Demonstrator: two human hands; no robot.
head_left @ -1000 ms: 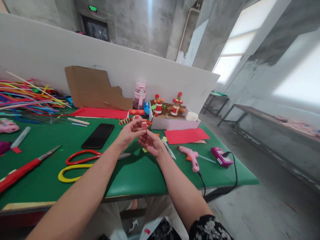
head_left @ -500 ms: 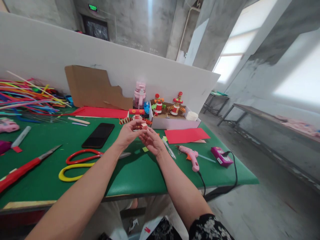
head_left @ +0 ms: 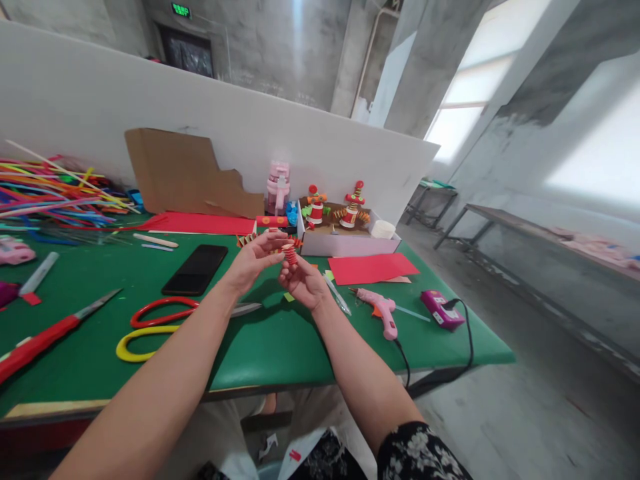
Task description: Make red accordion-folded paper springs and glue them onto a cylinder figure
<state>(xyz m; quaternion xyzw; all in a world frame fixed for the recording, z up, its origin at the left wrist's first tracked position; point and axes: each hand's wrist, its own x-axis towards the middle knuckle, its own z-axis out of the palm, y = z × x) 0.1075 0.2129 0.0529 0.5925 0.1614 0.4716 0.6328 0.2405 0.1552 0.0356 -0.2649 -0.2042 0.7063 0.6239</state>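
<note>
Between my hands is a small red-and-white folded paper spring (head_left: 289,254), its stacked pleats partly spread. My right hand (head_left: 307,285) grips its lower end with curled fingers, palm turned up. From the left, my left hand (head_left: 250,263) has its thumb and fingertips at the spring's upper end; the exact contact is partly hidden. Just behind my left fingers lies a paper figure with pleated limbs (head_left: 247,240), mostly covered by the hand. A red paper roll with an orange pattern (head_left: 271,221) is beyond it.
A pink glue gun (head_left: 383,310), its cord hanging over the table edge, lies right beside a purple power block (head_left: 443,311). Red-and-yellow-handled scissors (head_left: 165,313), a phone (head_left: 195,270) and a red-handled blade (head_left: 55,333) lie left. A box (head_left: 350,247) holding two paper figures stands behind.
The folded paper spring has gone from a compact stack to a longer, spread shape. My left fingers have shifted slightly up and left; my right hand stays beneath it.
</note>
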